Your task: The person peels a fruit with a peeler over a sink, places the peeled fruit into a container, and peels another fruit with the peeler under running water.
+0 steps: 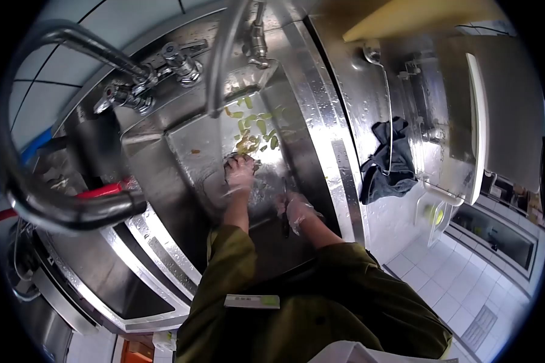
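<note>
One steel sink (181, 151) is seen, with vegetable scraps (254, 127), too many to count, scattered in its far corner. The scraps are touched by the gloved left hand (241, 172), fingers spread. One knife (285, 209) is gripped by the gloved right hand (297, 210). Two faucets (103, 54) overhang; one dark cloth (387, 163) lies on the counter.

Both gloved hands reach down into a steel sink (194, 151). The left hand (241, 172) presses on the wet sink floor just beside a scatter of green vegetable scraps (255, 127). The right hand (297, 210) grips a dark knife (284, 209), blade pointing down. A dark cloth (387, 163) lies on the steel worktop (369, 109) to the right.
</note>
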Action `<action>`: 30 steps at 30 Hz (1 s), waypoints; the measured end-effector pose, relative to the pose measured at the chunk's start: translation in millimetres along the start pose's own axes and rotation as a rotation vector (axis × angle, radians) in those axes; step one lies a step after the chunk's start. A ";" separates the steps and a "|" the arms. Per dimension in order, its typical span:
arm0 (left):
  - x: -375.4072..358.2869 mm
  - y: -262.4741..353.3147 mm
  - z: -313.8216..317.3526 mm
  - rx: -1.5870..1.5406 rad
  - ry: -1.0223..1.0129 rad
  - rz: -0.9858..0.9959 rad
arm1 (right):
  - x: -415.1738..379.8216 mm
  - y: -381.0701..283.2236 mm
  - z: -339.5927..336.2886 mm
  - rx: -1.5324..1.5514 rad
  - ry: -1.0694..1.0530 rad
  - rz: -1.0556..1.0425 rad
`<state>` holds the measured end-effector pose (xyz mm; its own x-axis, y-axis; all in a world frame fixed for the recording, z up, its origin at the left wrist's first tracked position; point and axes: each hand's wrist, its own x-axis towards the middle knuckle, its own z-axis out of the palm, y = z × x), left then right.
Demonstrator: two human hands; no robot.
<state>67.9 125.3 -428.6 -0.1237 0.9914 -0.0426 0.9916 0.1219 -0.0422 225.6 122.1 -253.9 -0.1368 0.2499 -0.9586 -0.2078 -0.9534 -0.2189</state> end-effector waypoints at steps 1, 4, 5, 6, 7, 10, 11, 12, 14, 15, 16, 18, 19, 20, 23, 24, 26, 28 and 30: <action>2.9 2.5 -26.7 -0.161 -0.156 -0.138 | 6.0 2.2 -2.4 0.003 0.014 0.016; -5.9 21.2 -116.9 -0.612 -0.384 -0.648 | 20.4 1.6 -5.3 0.034 0.043 -0.013; -12.1 21.4 -134.1 -0.963 -0.311 -0.905 | 28.5 1.0 -2.1 0.074 0.063 -0.046; -27.3 15.1 -95.6 -1.137 -0.259 -0.942 | 31.1 -0.9 1.5 0.094 0.065 -0.071; -26.4 3.0 -93.8 -1.792 -0.209 -1.083 | 32.6 -3.5 7.0 0.105 0.058 -0.093; -26.3 -45.8 -132.6 -2.403 -0.287 -1.392 | 4.8 -21.0 22.2 -0.118 -0.135 -0.138; -23.8 -57.0 -152.2 -2.376 -0.330 -1.412 | 4.8 -27.3 22.2 -0.638 -0.121 -0.580; -23.6 -68.6 -169.3 -2.438 -0.370 -1.333 | 7.9 -33.0 19.1 -1.148 -0.090 -1.034; -26.4 -85.9 -195.2 -2.550 -0.459 -1.161 | -11.7 -43.9 32.6 -1.748 0.118 -1.802; -29.6 -89.2 -201.0 -2.515 -0.427 -1.076 | -9.3 -47.2 37.5 -1.557 0.000 -1.689; -33.5 -91.6 -205.4 -2.477 -0.399 -0.994 | -28.5 -56.5 55.4 -1.369 -0.111 -1.567; -39.7 -95.3 -218.4 -2.370 -0.341 -0.856 | -113.0 -80.2 84.2 -1.606 0.080 -1.229; -45.7 -94.5 -232.4 -2.304 -0.315 -0.808 | -139.2 -89.4 93.2 -1.720 0.030 -1.361; -51.2 -93.0 -247.5 -2.237 -0.290 -0.762 | -142.1 -93.7 93.9 -1.759 -0.025 -1.496; -61.0 -80.9 -304.6 -2.348 -0.316 -1.006 | -160.3 -97.4 98.4 -1.903 -0.094 -1.836; -63.9 -76.6 -308.0 -2.369 -0.312 -0.951 | -174.5 -95.8 103.6 -1.932 -0.099 -1.889; -68.7 -68.4 -313.5 -2.411 -0.304 -0.839 | -181.8 -90.6 106.6 -2.093 -0.125 -1.977; -72.8 -57.4 -326.6 -2.378 -0.252 -0.873 | -187.8 -86.4 107.3 -1.912 -0.249 -2.197; -80.2 -52.0 -338.6 -2.318 -0.192 -0.865 | -202.2 -84.2 105.6 -1.907 -0.325 -2.245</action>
<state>38.7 55.5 -85.0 -0.2021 0.7248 -0.6586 -0.7961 0.2702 0.5416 168.4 169.7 -22.3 -0.9347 0.1206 0.3343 0.1126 0.9927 -0.0432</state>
